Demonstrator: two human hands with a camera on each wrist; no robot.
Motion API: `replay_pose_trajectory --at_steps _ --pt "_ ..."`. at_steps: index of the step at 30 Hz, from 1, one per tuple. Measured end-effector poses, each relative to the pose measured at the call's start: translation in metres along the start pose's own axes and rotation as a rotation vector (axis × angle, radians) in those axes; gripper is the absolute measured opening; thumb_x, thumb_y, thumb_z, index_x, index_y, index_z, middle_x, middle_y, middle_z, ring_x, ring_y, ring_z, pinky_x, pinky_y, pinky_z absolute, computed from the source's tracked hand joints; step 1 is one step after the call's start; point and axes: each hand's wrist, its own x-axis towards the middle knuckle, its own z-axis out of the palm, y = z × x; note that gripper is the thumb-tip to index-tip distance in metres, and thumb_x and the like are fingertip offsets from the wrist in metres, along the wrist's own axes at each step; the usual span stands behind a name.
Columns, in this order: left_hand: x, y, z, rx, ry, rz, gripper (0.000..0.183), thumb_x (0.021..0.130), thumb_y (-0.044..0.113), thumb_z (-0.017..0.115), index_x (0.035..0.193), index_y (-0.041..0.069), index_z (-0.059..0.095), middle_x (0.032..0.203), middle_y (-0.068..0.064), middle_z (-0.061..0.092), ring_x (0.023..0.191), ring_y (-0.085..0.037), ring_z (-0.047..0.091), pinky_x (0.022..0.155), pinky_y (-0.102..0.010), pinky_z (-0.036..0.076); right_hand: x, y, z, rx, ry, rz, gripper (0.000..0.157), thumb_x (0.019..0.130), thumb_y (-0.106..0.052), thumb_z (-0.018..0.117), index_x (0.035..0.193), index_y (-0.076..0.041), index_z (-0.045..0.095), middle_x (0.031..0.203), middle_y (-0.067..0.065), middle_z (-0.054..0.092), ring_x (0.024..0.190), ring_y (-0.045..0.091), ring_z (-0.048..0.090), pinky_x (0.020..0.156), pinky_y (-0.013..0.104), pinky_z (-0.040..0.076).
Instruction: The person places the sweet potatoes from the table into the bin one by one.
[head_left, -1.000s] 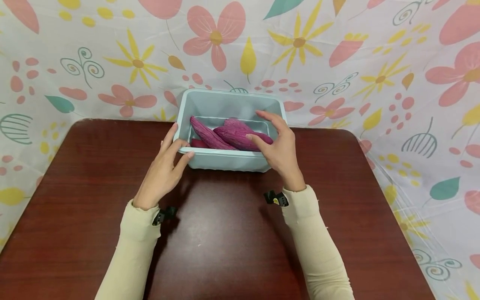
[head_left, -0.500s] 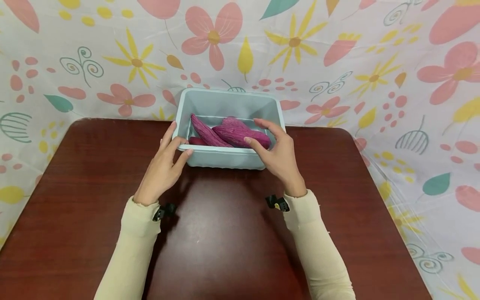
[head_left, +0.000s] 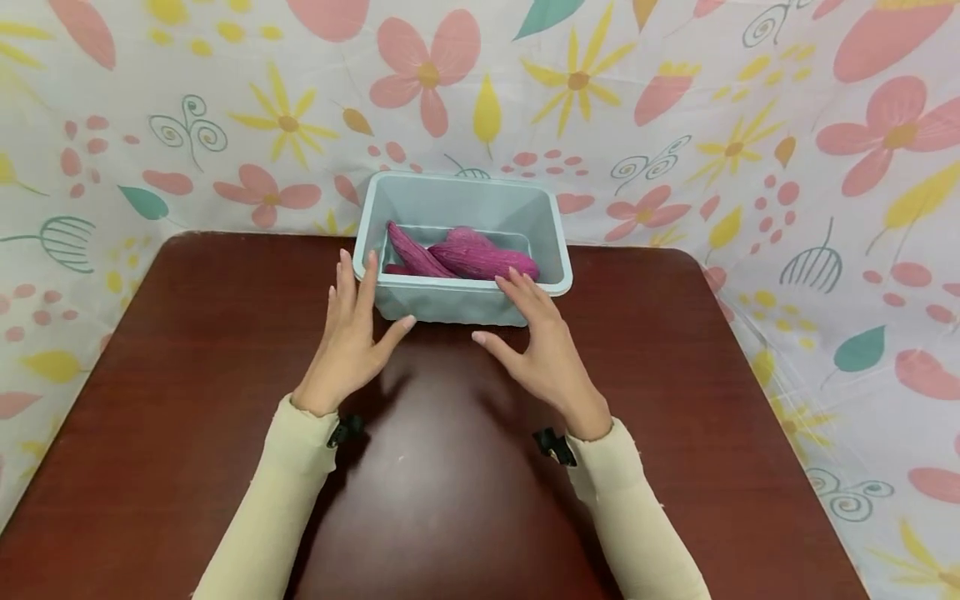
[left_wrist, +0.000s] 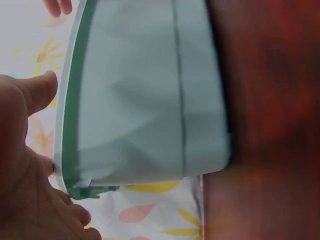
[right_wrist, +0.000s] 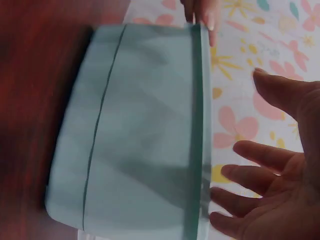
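A pale blue plastic tub (head_left: 450, 302) stands at the table's far edge. Inside it lie several purple, ridged vegetables like long eggplants, among them a thick one (head_left: 480, 260) and a slimmer one (head_left: 414, 252). My left hand (head_left: 347, 342) is at the tub's front left corner, fingers extended and thumb spread. At the front right, my right hand (head_left: 543, 350) has its fingers spread near the rim, the thumb apart from the wall. Neither hand holds anything. In the right wrist view the tub's front wall (right_wrist: 140, 130) shows beside the spread fingers (right_wrist: 245, 200).
The dark red-brown wooden table (head_left: 420, 517) extends in front of the tub and to both sides. Behind it hangs a white cloth (head_left: 300, 75) printed with flowers and leaves. A small black wrist camera (head_left: 555, 446) sits at the right sleeve, with another (head_left: 347, 431) at the left.
Both hands have let go of the tub's rim and drawn back toward me, fingers straightening. My right hand has come out from over the vegetables. The tub stays at the far edge.
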Motion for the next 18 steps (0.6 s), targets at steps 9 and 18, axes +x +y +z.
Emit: replay_pose_trajectory --at_steps 9,18 --pt "-0.012 0.011 0.023 0.131 -0.045 0.010 0.104 0.079 0.065 0.061 0.153 0.027 -0.001 0.159 -0.008 -0.021 0.148 -0.027 -0.019 0.118 -0.061 0.007 -0.019 0.007 0.012 -0.109 -0.122 0.068 0.079 0.085 -0.050 0.065 0.149 -0.019 0.031 0.159 0.012 0.019 0.150 0.032 0.007 0.119 0.056 0.015" --pt "-0.024 0.015 0.045 0.226 -0.091 -0.014 0.090 0.082 0.072 0.049 0.152 0.029 0.013 0.162 -0.009 -0.006 0.150 -0.031 -0.005 0.119 -0.058 -0.002 -0.030 0.018 0.034 -0.298 -0.176 0.187 0.083 0.083 -0.061 0.059 0.150 -0.022 0.028 0.160 0.017 0.008 0.148 0.039 -0.004 0.115 0.066 0.003"
